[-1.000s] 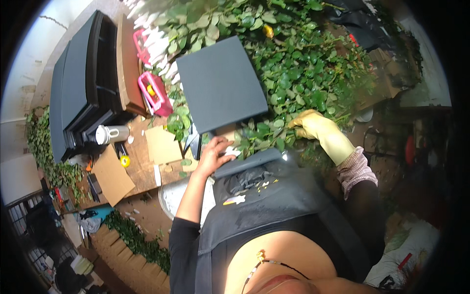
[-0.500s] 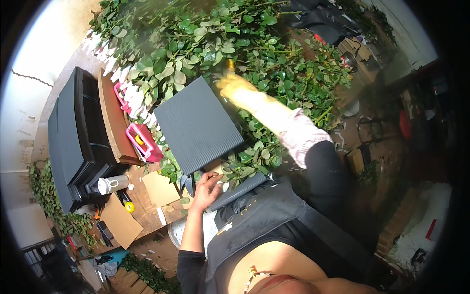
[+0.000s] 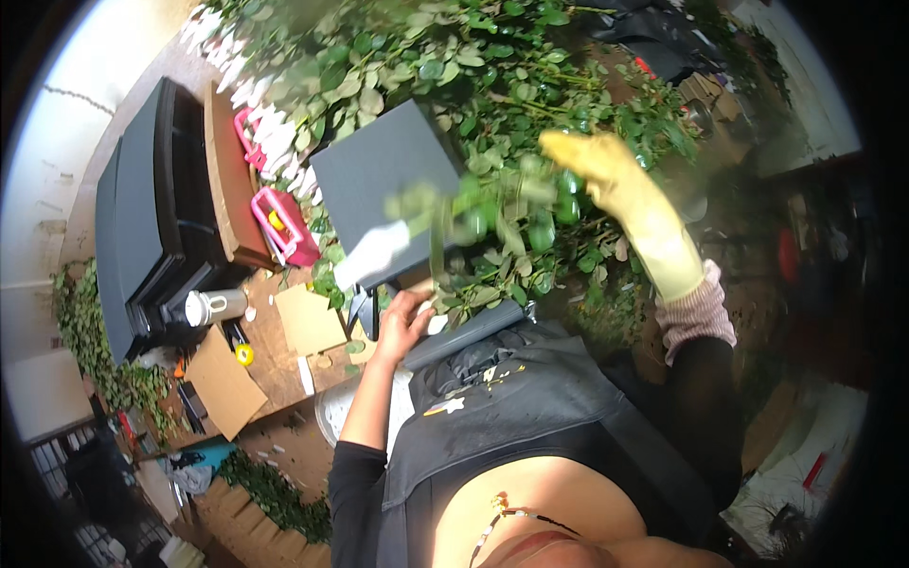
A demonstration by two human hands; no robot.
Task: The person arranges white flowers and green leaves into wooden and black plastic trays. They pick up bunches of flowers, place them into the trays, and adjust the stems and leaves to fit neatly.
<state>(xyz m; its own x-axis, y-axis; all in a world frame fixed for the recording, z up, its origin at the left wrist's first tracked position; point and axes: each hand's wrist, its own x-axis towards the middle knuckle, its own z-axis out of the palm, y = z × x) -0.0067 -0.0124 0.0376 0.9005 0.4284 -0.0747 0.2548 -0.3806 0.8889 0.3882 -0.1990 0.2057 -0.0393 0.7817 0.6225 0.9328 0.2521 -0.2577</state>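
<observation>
Slanting across the grey-topped box, a white-tipped leafy stem goes by in a blur!

And here's the scene: that stem hangs over the box near the tabletop's near edge, white end pointing down and left, leaves trailing toward the yellow-gloved right hand. The glove's fingers look close together above the leaf pile; whether they clamp the stem, the smear won't tell us. Down at the near edge, the bare left hand sits with curled fingers beside a small white piece, just by the grey roll. Gripping it or merely touching? Can't tell from here. Off to the left, the pink holder stands beside the box.

Now for the technique! I'd say the gloved side should take the rough stem, well back from the white end, so that end doesn't knock the box's corner. Lift high enough to free the leaves from the pile, and go gently, because tangled foliage probably snags. The bare hand looks best as a light guide, kept low.
</observation>
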